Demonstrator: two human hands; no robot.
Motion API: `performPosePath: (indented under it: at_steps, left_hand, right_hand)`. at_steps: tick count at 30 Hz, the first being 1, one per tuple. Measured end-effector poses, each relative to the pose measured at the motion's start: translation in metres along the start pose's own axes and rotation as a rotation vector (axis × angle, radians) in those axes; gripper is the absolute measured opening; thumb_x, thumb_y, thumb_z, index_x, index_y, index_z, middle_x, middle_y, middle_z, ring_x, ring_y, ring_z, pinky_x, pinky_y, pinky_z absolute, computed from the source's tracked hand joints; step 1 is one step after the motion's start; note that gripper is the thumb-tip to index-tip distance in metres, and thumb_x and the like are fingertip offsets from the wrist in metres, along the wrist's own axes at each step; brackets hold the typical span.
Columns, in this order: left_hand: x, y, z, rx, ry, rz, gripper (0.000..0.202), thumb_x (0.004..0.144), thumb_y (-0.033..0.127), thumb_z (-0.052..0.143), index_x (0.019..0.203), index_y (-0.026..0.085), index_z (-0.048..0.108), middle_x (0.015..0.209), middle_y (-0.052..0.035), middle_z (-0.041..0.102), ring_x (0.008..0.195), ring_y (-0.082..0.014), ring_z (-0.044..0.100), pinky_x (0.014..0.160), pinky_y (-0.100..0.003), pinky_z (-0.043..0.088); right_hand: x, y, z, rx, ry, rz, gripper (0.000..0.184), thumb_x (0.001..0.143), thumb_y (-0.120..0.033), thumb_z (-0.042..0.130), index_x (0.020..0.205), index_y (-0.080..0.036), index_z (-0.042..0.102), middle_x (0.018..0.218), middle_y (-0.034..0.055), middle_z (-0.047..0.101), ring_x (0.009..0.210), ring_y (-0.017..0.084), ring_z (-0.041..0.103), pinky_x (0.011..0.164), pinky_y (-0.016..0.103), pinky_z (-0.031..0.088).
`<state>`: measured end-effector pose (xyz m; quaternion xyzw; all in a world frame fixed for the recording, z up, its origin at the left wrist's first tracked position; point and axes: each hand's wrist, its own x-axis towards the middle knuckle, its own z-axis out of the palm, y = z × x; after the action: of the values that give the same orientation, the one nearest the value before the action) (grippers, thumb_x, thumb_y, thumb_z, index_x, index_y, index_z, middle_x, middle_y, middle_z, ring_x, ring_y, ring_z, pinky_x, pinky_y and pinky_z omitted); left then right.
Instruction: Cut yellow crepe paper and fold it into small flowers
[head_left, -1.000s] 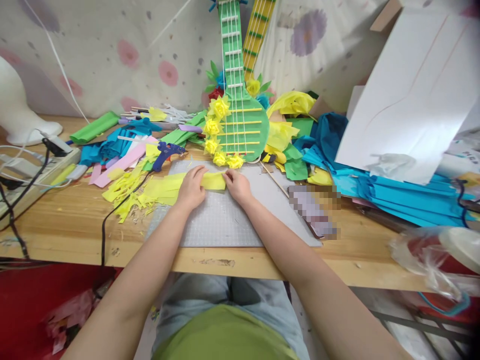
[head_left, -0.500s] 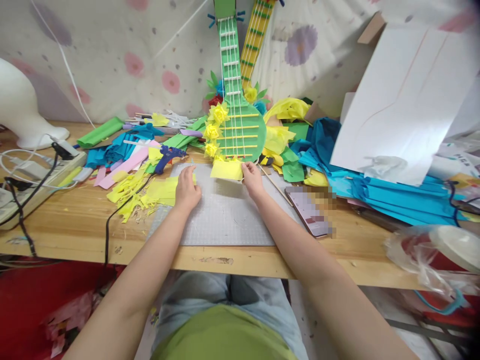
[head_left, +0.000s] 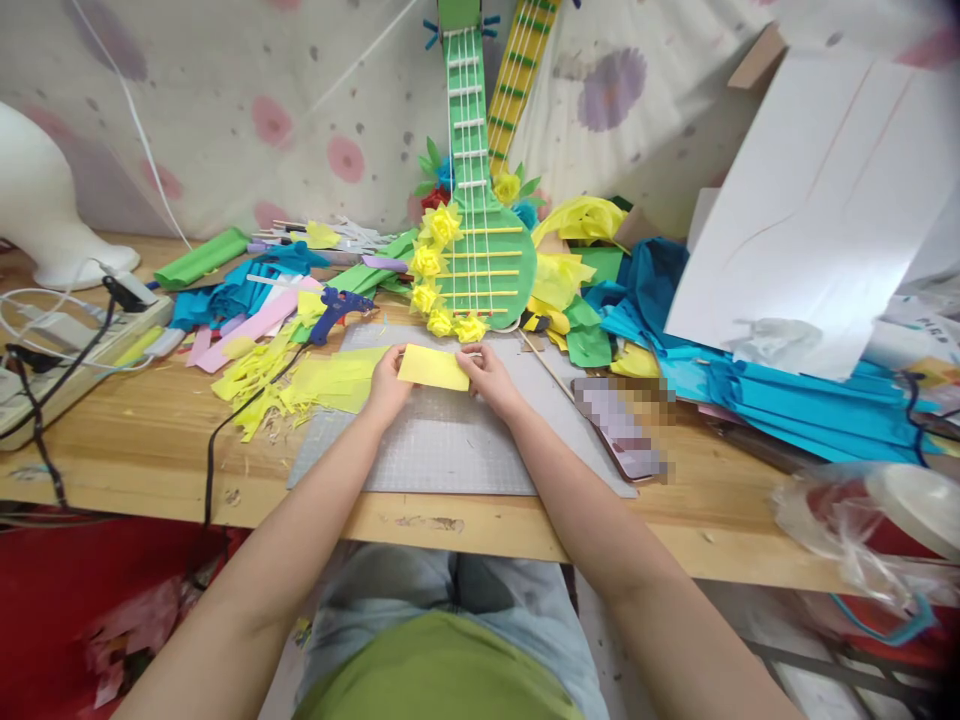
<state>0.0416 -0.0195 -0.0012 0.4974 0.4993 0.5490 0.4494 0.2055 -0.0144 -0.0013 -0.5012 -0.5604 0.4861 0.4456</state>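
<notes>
A small yellow paper rectangle (head_left: 433, 368) is held between both hands just above the grey cutting mat (head_left: 450, 450). My left hand (head_left: 388, 383) pinches its left edge and my right hand (head_left: 489, 376) pinches its right edge. More yellow paper (head_left: 337, 380) lies on the mat to the left of my left hand. Just beyond the hands a green paper guitar (head_left: 487, 260) edged with yellow paper flowers (head_left: 427, 263) leans against the wall.
A blue glue gun (head_left: 337, 305) with a black cord lies left of the mat among yellow scraps (head_left: 251, 385). A phone (head_left: 622, 425) lies right of the mat. Blue, green and pink paper is piled along the back, a white sheet (head_left: 810, 210) at right, a power strip (head_left: 67, 345) at left.
The right hand lifted the yellow piece away toward the guitar while the left stayed on the paper pile. Now both hands hold the piece again, nearer the mat's middle.
</notes>
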Motion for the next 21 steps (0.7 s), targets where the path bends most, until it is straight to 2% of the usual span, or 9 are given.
performPosePath:
  at_steps: [3, 6, 8, 10, 12, 14, 17, 19, 21]
  left_hand:
    - [0.000, 0.000, -0.002, -0.002, 0.021, -0.038, 0.041, 0.056, 0.019, 0.062, 0.097, 0.017, 0.053, 0.077, -0.0020, 0.064, 0.063, -0.0145, 0.060, 0.046, -0.022, 0.045]
    - [-0.001, 0.001, -0.002, -0.002, 0.015, -0.031, 0.035, 0.055, 0.019, 0.062, 0.090, 0.017, 0.055, 0.075, -0.0010, 0.063, 0.061, -0.0121, 0.058, 0.045, -0.019, 0.044]
    - [-0.001, 0.001, -0.002, 0.009, 0.034, -0.015, 0.030, 0.057, 0.020, 0.060, 0.087, 0.017, 0.055, 0.078, -0.0009, 0.062, 0.062, -0.0110, 0.057, 0.044, -0.017, 0.043]
    - [-0.001, 0.001, -0.002, 0.031, 0.070, -0.026, 0.028, 0.059, 0.021, 0.059, 0.087, 0.017, 0.055, 0.079, -0.0013, 0.061, 0.061, -0.0109, 0.056, 0.041, -0.017, 0.041]
    - [0.000, 0.000, -0.002, 0.065, 0.097, -0.044, 0.030, 0.060, 0.022, 0.060, 0.089, 0.017, 0.055, 0.079, -0.0017, 0.061, 0.061, -0.0114, 0.056, 0.039, -0.018, 0.041]
    - [0.001, -0.001, -0.002, 0.101, 0.084, -0.052, 0.034, 0.059, 0.024, 0.064, 0.091, 0.017, 0.055, 0.078, -0.0019, 0.061, 0.060, -0.0121, 0.056, 0.040, -0.019, 0.042]
    - [0.002, -0.002, -0.004, 0.105, 0.044, -0.044, 0.043, 0.056, 0.025, 0.070, 0.096, 0.017, 0.055, 0.075, -0.0015, 0.062, 0.058, -0.0124, 0.058, 0.042, -0.021, 0.045]
    - [0.003, -0.003, -0.007, 0.073, 0.039, -0.037, 0.049, 0.056, 0.024, 0.071, 0.102, 0.016, 0.054, 0.074, -0.0007, 0.062, 0.059, -0.0124, 0.059, 0.046, -0.022, 0.048]
    - [0.003, -0.001, -0.009, 0.029, 0.044, -0.038, 0.053, 0.057, 0.022, 0.071, 0.107, 0.015, 0.053, 0.072, -0.0001, 0.063, 0.060, -0.0125, 0.060, 0.050, -0.024, 0.051]
  right_hand:
    - [-0.001, 0.003, 0.000, -0.029, -0.019, -0.011, 0.034, 0.068, -0.045, 0.058, 0.090, -0.022, 0.043, 0.056, -0.0100, 0.042, 0.040, 0.005, 0.038, 0.039, 0.018, 0.033]
    - [-0.003, 0.002, -0.006, -0.105, 0.064, -0.026, 0.034, 0.074, -0.049, 0.049, 0.093, -0.021, 0.046, 0.065, -0.0051, 0.050, 0.050, 0.008, 0.046, 0.045, 0.020, 0.039]
    - [-0.008, -0.002, -0.011, -0.205, 0.087, -0.161, 0.043, 0.074, -0.052, 0.049, 0.103, -0.021, 0.047, 0.091, 0.0033, 0.056, 0.074, 0.013, 0.055, 0.059, 0.025, 0.047]
    - [-0.013, -0.007, -0.014, -0.369, 0.008, -0.381, 0.057, 0.067, -0.053, 0.059, 0.113, -0.021, 0.047, 0.118, 0.0093, 0.048, 0.103, 0.019, 0.050, 0.080, 0.033, 0.047]
    - [-0.018, -0.011, -0.014, -0.528, -0.077, -0.525, 0.066, 0.062, -0.054, 0.065, 0.117, -0.022, 0.048, 0.126, 0.0108, 0.043, 0.119, 0.023, 0.039, 0.095, 0.039, 0.038]
    - [-0.020, -0.012, -0.010, -0.583, -0.116, -0.572, 0.059, 0.065, -0.051, 0.064, 0.115, -0.023, 0.052, 0.124, 0.0100, 0.047, 0.118, 0.023, 0.041, 0.099, 0.040, 0.034]
    - [-0.016, -0.007, -0.002, -0.468, 0.000, -0.406, 0.030, 0.079, -0.044, 0.049, 0.095, -0.022, 0.062, 0.101, 0.0056, 0.062, 0.099, 0.020, 0.054, 0.090, 0.036, 0.040]
    - [-0.012, -0.001, 0.000, -0.304, 0.119, -0.251, 0.033, 0.081, -0.045, 0.044, 0.087, -0.019, 0.064, 0.087, 0.0034, 0.065, 0.084, 0.018, 0.057, 0.080, 0.032, 0.044]
    - [-0.008, 0.003, -0.001, -0.140, 0.215, -0.164, 0.037, 0.077, -0.048, 0.046, 0.085, -0.017, 0.065, 0.080, 0.0021, 0.065, 0.076, 0.016, 0.057, 0.071, 0.028, 0.044]
